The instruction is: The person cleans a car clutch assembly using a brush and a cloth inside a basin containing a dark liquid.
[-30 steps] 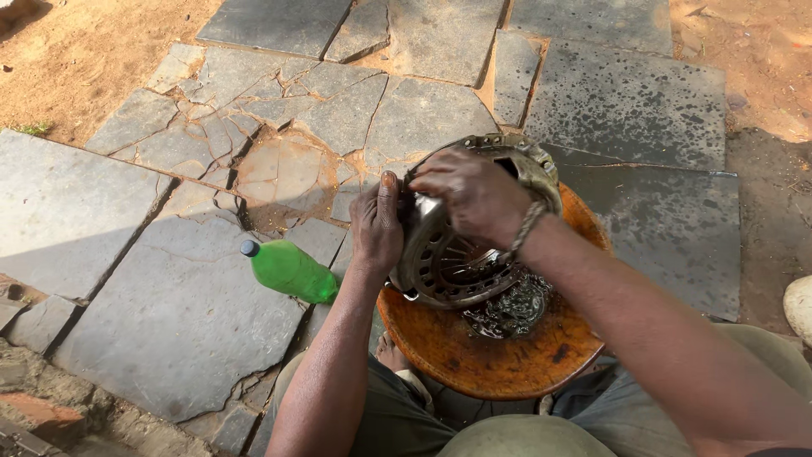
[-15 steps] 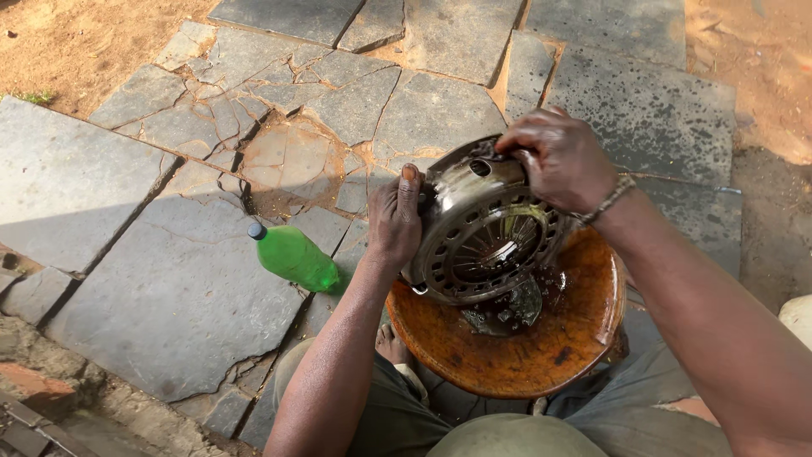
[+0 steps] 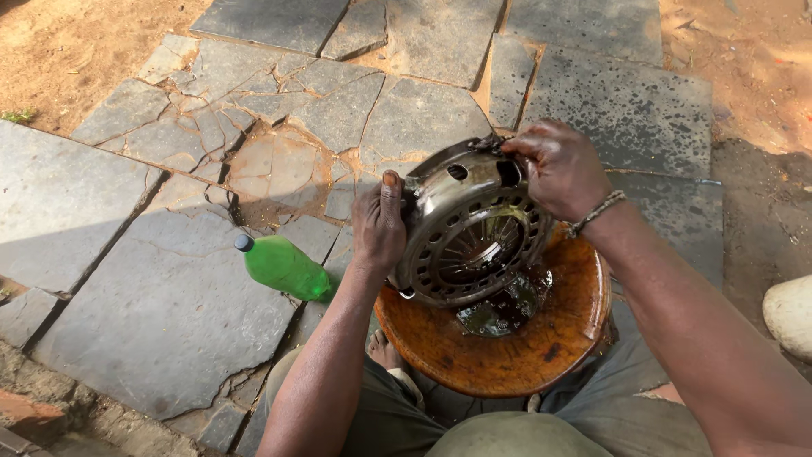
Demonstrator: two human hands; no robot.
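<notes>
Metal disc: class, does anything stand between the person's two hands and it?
Nothing visible does. The left hand presses on the left rim of the metal disc, and the right hand grips its top edge. The disc stands tilted on the round wooden stool.

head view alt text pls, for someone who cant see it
Both hands, left hand and right hand, hold a round metal clutch plate tilted on edge over a round wooden stool with an oily puddle. A green plastic bottle lies on the cracked stone paving to the left.
</notes>
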